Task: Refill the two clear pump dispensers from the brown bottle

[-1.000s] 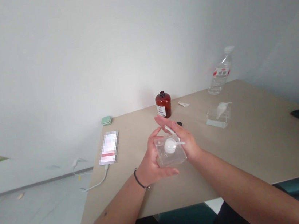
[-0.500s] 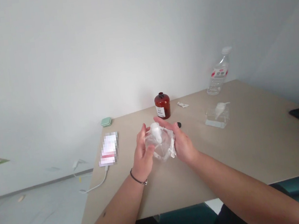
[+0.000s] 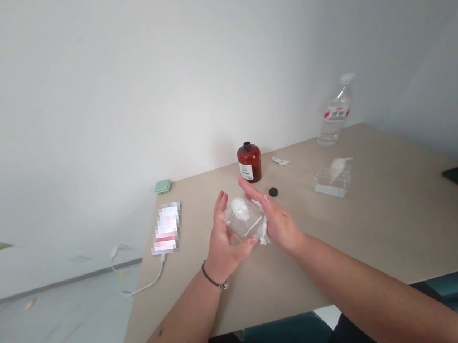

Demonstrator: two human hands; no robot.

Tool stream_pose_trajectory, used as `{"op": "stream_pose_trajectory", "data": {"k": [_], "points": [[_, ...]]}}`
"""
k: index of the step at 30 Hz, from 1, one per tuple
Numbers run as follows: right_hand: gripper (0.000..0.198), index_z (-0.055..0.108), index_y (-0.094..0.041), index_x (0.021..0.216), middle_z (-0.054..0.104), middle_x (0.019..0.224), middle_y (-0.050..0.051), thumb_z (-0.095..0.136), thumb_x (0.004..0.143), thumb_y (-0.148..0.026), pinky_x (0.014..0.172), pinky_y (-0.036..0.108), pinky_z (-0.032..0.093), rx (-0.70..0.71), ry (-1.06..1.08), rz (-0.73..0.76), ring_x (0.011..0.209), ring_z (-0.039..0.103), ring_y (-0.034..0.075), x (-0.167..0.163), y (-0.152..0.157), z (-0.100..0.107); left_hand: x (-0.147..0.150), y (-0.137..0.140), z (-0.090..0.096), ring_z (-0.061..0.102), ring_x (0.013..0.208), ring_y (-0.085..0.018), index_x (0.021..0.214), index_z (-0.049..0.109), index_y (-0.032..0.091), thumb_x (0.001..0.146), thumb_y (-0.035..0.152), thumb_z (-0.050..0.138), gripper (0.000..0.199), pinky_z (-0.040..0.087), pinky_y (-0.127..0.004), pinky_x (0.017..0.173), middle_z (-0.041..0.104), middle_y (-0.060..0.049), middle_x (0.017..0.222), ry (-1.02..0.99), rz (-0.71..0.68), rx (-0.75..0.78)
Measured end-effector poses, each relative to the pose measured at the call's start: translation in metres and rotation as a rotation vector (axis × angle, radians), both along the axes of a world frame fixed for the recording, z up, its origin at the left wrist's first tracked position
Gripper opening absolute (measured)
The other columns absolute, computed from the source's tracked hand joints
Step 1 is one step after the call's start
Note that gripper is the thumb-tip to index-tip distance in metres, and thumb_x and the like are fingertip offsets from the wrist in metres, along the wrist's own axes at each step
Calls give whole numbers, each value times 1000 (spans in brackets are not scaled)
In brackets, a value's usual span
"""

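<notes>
A small clear flask [image 3: 244, 219] with a white cap [image 3: 240, 208] sits above the worktop [image 3: 388, 229], cradled between both hands. The left hand [image 3: 222, 239] curls around its near side, thumb under; the right hand [image 3: 276, 221] presses the far side, fingers loosely bent, a white wipe tucked against it. It looks light, rigid and slick (best held by the flat walls). A brown bottle [image 3: 249, 162] and a black lid [image 3: 273, 191] stand behind.

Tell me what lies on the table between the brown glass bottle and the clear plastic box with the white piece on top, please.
In the head view, only a small black cap lies on the beige table between the brown glass bottle and the clear plastic box; the rest is bare.
</notes>
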State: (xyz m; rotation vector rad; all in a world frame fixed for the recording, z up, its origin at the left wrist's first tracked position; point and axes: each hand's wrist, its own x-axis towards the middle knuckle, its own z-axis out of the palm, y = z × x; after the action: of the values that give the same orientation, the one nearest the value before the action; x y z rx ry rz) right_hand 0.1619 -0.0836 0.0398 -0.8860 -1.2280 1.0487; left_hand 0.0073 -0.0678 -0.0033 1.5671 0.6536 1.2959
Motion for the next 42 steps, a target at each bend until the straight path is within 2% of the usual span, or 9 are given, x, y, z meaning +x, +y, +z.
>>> {"op": "stream_pose_trajectory", "data": {"k": [5, 10, 16, 20, 23, 27, 34, 39, 42], "points": [[65, 57, -33, 148, 46, 161, -2, 40, 98, -70, 127, 48, 28, -125, 119, 47, 151, 39, 27, -1, 1, -2, -4, 1, 11, 18, 158, -44, 151, 48, 32, 71, 59, 84, 92, 25, -66, 127, 34, -8, 168, 75, 46, 284], [58, 60, -34, 144, 49, 160, -3, 55, 95, -64, 126, 49, 29, -184, 206, 117, 149, 43, 27, 3, 0, -3, -9, 1, 19, 17, 159, -43, 149, 50, 39, 70, 59, 84, 88, 24, -69, 127, 44, -3, 162, 134, -30, 292], [54, 66, -35, 137, 50, 159, -5, 65, 90, -63, 129, 44, 21, -202, 239, 132, 153, 36, 23, 4, 2, -2, -12, 2, 18, 11, 160, -42, 155, 45, 32, 67, 53, 87, 99, 12, -65, 130, 36, -8, 167, 151, -168, 307], [53, 70, -36, 131, 64, 145, -2, 68, 86, -64, 120, 43, 38, -251, 319, 107, 139, 53, 25, 3, 5, -2, -8, -4, 19, 8, 161, -42, 157, 42, 27, 69, 50, 85, 100, 7, -63, 130, 30, -11, 169, 144, -243, 325], [58, 66, -33, 138, 76, 115, 2, 65, 89, -65, 92, 38, 55, -288, 308, 83, 104, 70, 23, 3, 5, 0, -3, -12, 21, 16, 159, -42, 150, 51, 30, 72, 54, 83, 87, 13, -62, 131, 29, -7, 170, 15, -286, 153], [66, 59, -29, 147, 74, 86, 2, 59, 92, -66, 68, 32, 54, -288, 279, 90, 71, 64, 18, 2, 2, 4, 0, -18, 25, 45, 146, -44, 148, 51, 34, 64, 59, 89, 96, 40, -65, 119, 50, -9, 156, -216, -434, -344], [61, 67, -28, 138, 72, 111, 5, 55, 93, -67, 93, 38, 55, -157, 175, 97, 97, 67, 21, -1, 0, -1, -3, -13, 27, 61, 129, -43, 138, 59, 25, 59, 55, 91, 90, 54, -62, 103, 68, -13, 134, -347, -482, -611], [65, 61, -34, 144, 54, 156, 1, 45, 95, -74, 122, 47, 38, -47, 226, 76, 143, 49, 26, -4, -1, -3, 5, -1, 22, 62, 129, -29, 138, 56, 38, 69, 52, 89, 78, 54, -47, 107, 62, -3, 144, -472, -246, -535], [67, 52, -33, 152, 42, 164, 0, 38, 98, -72, 129, 47, 25, 73, 80, 12, 153, 36, 25, 0, -1, -2, 8, 1, 15, 58, 135, -26, 136, 58, 34, 81, 56, 80, 63, 48, -44, 114, 59, -3, 147, -423, -152, -505]]}}
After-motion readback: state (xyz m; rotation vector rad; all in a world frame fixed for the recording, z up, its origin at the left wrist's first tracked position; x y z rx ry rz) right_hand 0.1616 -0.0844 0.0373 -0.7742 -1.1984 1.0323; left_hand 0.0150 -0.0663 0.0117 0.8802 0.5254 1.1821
